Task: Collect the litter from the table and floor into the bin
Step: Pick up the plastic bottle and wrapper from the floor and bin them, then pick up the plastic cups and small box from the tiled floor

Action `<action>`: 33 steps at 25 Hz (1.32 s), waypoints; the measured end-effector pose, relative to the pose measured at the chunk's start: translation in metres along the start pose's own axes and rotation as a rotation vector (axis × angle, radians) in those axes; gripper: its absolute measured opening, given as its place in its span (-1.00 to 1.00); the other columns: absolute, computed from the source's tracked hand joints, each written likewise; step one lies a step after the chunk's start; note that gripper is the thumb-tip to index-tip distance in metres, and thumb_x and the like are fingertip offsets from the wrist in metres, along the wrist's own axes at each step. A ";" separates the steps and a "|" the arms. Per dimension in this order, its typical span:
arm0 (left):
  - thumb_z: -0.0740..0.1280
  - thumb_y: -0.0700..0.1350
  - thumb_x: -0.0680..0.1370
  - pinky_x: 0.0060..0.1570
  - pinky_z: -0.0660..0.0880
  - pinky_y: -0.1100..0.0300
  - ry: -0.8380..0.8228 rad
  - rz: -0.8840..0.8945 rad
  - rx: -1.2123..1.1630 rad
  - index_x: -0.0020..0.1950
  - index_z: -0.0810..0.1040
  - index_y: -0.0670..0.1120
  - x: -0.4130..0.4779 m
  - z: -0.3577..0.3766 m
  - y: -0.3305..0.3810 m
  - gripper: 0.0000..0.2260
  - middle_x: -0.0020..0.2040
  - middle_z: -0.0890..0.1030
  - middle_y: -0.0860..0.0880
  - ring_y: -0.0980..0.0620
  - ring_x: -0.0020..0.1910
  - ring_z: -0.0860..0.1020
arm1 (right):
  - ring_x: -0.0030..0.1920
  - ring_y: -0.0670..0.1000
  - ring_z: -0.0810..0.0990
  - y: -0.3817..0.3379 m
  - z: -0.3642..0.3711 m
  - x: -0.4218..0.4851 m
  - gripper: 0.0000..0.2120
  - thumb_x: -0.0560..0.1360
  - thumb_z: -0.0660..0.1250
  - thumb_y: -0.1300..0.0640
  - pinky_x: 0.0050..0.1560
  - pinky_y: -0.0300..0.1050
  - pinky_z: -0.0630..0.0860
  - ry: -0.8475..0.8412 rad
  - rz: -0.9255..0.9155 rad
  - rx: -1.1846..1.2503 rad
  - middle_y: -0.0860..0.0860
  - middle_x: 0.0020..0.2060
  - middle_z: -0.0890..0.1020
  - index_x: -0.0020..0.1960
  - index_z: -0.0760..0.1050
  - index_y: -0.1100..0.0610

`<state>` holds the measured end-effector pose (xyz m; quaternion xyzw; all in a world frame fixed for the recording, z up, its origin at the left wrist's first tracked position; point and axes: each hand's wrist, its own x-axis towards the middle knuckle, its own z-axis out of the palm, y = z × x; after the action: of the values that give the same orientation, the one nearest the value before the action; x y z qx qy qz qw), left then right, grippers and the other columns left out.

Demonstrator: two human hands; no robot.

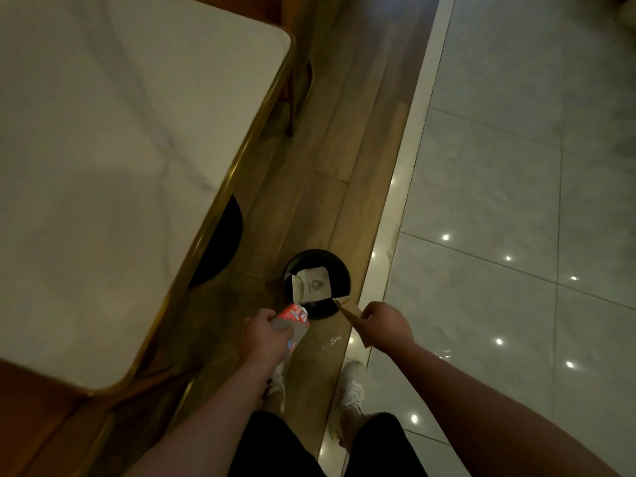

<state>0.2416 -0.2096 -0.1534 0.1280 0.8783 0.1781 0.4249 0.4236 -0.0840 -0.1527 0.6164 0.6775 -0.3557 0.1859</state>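
A pair of white laced sneakers (pixel 351 382) stands side by side near the bottom, toes pointing up the view, the left one partly hidden. Below them are black shorts (pixel 275 449). A black rounded shape (pixel 225 235), stool seat or base I cannot tell, shows halfway out from under the table (pixel 137 132). An orange-brown seat (pixel 27 418) fills the lower left corner. A thin dark leg (pixel 290 111) stands under the table's far corner. Small bright spots of reflected light (pixel 445 237) dot the right side.
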 end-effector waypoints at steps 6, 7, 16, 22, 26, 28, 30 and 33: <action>0.51 -0.06 0.35 0.08 0.53 0.07 0.057 0.054 0.112 0.14 0.54 -0.05 0.051 0.021 0.012 -0.61 0.15 0.47 -0.13 -0.14 0.07 0.54 | -0.34 -0.06 0.65 0.003 0.020 0.047 -0.71 0.46 0.29 -0.20 -0.18 -0.02 0.66 -0.011 0.004 0.047 -0.01 -0.37 0.67 -0.19 0.52 0.03; 0.51 -0.07 0.35 0.06 0.52 0.10 0.068 0.074 0.126 0.13 0.55 -0.06 0.059 0.029 0.013 -0.62 0.15 0.47 -0.13 -0.13 0.06 0.53 | -0.31 -0.04 0.65 0.008 0.024 0.059 -0.70 0.46 0.29 -0.20 -0.16 -0.01 0.66 -0.016 0.001 0.032 -0.01 -0.36 0.67 -0.19 0.53 0.03; 0.46 -0.07 0.41 -0.02 0.45 0.13 0.107 0.227 0.262 0.22 0.50 -0.07 0.118 0.087 0.030 -0.60 0.18 0.43 -0.11 -0.10 0.12 0.48 | -0.34 -0.06 0.63 0.020 0.060 0.134 -0.70 0.45 0.31 -0.20 -0.32 -0.13 0.60 -0.013 -0.009 0.017 -0.02 -0.34 0.65 -0.17 0.54 0.04; 0.40 0.03 0.44 -0.12 0.40 0.18 0.065 0.256 0.198 0.28 0.44 0.01 0.137 0.100 0.039 -0.57 0.23 0.41 -0.05 0.00 0.07 0.46 | -0.11 -0.10 0.55 0.021 0.080 0.144 -0.46 0.37 0.38 -0.27 -0.34 -0.31 0.38 0.117 -0.085 0.309 -0.08 0.03 0.51 0.21 0.50 0.03; 0.38 -0.05 0.44 0.05 0.49 0.05 0.008 0.226 0.332 0.29 0.43 0.00 0.138 0.101 0.024 -0.58 0.20 0.43 -0.11 -0.11 0.16 0.45 | -0.10 -0.17 0.47 0.028 0.086 0.144 -0.54 0.42 0.41 -0.16 -0.26 -0.33 0.37 0.154 -0.044 0.452 -0.07 0.07 0.54 0.23 0.51 0.04; 0.37 -0.05 0.45 0.09 0.50 0.02 -0.030 0.212 0.353 0.31 0.42 -0.01 0.137 0.104 0.018 -0.57 0.21 0.43 -0.11 -0.12 0.18 0.43 | -0.05 -0.13 0.50 0.035 0.090 0.145 -0.61 0.46 0.41 -0.06 -0.15 -0.24 0.44 0.109 0.002 0.457 -0.01 0.12 0.62 0.23 0.52 0.06; 0.36 -0.04 0.45 0.10 0.50 -0.01 -0.059 0.205 0.374 0.29 0.43 -0.01 0.136 0.109 0.012 -0.59 0.20 0.44 -0.12 -0.12 0.18 0.43 | -0.04 -0.10 0.52 0.041 0.095 0.141 -0.64 0.48 0.40 0.00 -0.08 -0.16 0.50 0.061 0.002 0.402 0.02 0.14 0.63 0.24 0.52 0.07; 0.35 -0.03 0.45 0.11 0.49 0.00 -0.083 0.231 0.443 0.28 0.44 -0.01 0.133 0.114 0.010 -0.60 0.19 0.45 -0.14 -0.15 0.17 0.44 | -0.01 -0.04 0.59 0.046 0.097 0.138 -0.63 0.47 0.39 0.01 -0.06 -0.09 0.59 0.014 0.006 0.371 0.02 0.13 0.63 0.25 0.50 0.08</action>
<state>0.2521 -0.1275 -0.3083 0.3246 0.8572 0.0231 0.3991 0.4258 -0.0566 -0.3256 0.6445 0.5998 -0.4696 0.0654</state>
